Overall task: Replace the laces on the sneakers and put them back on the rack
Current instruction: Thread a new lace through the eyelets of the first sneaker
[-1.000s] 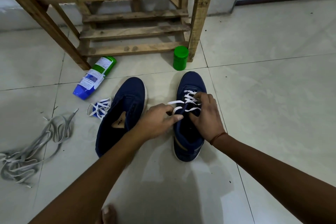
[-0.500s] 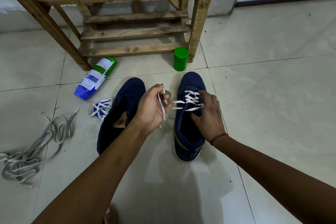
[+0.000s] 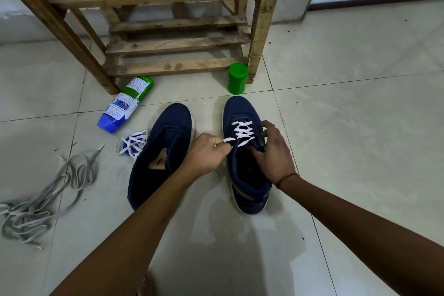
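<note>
Two navy sneakers stand on the tiled floor. The right sneaker (image 3: 242, 113) has a white lace (image 3: 242, 131) criss-crossed through its upper eyelets. My left hand (image 3: 207, 154) grips one end of that lace in a fist, pulled taut to the left of the shoe. My right hand (image 3: 274, 151) holds the right side of the sneaker's opening, fingers curled over its edge. The left sneaker (image 3: 165, 149) lies unlaced beside it. A second white lace (image 3: 132, 144) sits bundled on the floor left of that shoe. The wooden rack (image 3: 177, 21) stands behind.
A pile of grey old laces (image 3: 45, 197) lies at the far left. A blue-and-green bottle (image 3: 126, 103) lies on its side near the rack's leg. A green jar (image 3: 237, 78) stands by the rack's right post. Bare tile stretches to the right.
My left hand dropped from its raised pull and now draws the lace end sideways, low beside the shoe. My right hand stayed on the sneaker's right side.
</note>
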